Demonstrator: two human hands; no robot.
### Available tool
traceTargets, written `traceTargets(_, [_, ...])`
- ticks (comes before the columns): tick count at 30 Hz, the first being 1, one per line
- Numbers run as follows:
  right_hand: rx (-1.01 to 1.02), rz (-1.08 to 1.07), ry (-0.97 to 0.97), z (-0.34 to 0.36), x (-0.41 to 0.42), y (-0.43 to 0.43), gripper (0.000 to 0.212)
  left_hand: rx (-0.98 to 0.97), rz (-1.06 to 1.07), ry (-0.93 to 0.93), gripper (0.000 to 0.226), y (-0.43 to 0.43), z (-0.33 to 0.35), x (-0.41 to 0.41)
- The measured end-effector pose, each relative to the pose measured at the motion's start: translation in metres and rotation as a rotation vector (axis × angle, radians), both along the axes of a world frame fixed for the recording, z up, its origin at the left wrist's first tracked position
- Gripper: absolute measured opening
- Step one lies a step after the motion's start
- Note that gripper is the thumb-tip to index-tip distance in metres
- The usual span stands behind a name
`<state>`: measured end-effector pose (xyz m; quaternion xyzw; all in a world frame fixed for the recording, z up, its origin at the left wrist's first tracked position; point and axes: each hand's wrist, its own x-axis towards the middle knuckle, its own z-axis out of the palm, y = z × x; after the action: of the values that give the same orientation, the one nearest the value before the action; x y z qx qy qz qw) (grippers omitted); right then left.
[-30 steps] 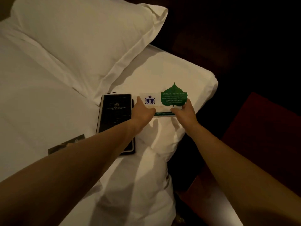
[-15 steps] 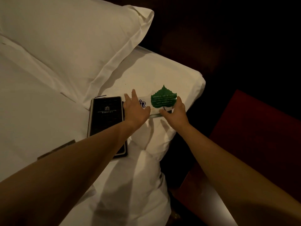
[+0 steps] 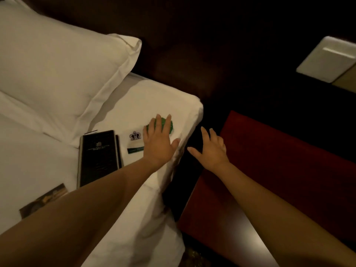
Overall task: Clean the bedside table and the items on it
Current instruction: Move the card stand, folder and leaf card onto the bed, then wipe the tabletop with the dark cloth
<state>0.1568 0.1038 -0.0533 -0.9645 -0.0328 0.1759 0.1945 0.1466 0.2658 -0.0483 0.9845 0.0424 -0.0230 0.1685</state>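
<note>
A green leaf-shaped card (image 3: 169,126) and a white card with a crown logo (image 3: 134,140) lie on the white bed near its corner. My left hand (image 3: 159,140) rests flat over them with fingers spread, covering most of the leaf. Left of the white card lies a black folder (image 3: 99,157). My right hand (image 3: 211,148) hovers open and empty over the dark gap between the bed and the reddish-brown bedside table (image 3: 285,170).
A white pillow (image 3: 57,64) fills the upper left. A dark leaflet (image 3: 43,200) lies on the sheet by my left forearm. A pale wall panel (image 3: 327,58) shows at the upper right. The headboard behind is dark.
My right hand let go of the leaf card and drew back to the right, off the bed. My left hand slid right onto the leaf card. The view shifted right.
</note>
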Motion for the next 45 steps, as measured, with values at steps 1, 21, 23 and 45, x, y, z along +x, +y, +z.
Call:
traceTargets(1, [-0.005,-0.018,-0.002,0.002,-0.004,-0.012,0.079,0.008,-0.043,-0.011,0.072,-0.013,0.004,0.000])
traceTargets(21, [-0.054,-0.387,-0.082,-0.035,-0.215,-0.256,0.091,-0.092,-0.548,0.225,0.063,-0.258,-0.041,-0.075])
traceTargets(23, [-0.125,-0.461,-0.145,-0.039,-0.228,-0.280,0.087,-0.074,-0.580,0.244,0.062,-0.277,-0.050,-0.080])
traceTargets(45, [-0.142,-0.555,-0.226,-0.089,-0.246,-0.369,0.058,0.296,-0.617,0.005,0.069,-0.300,-0.101,-0.048])
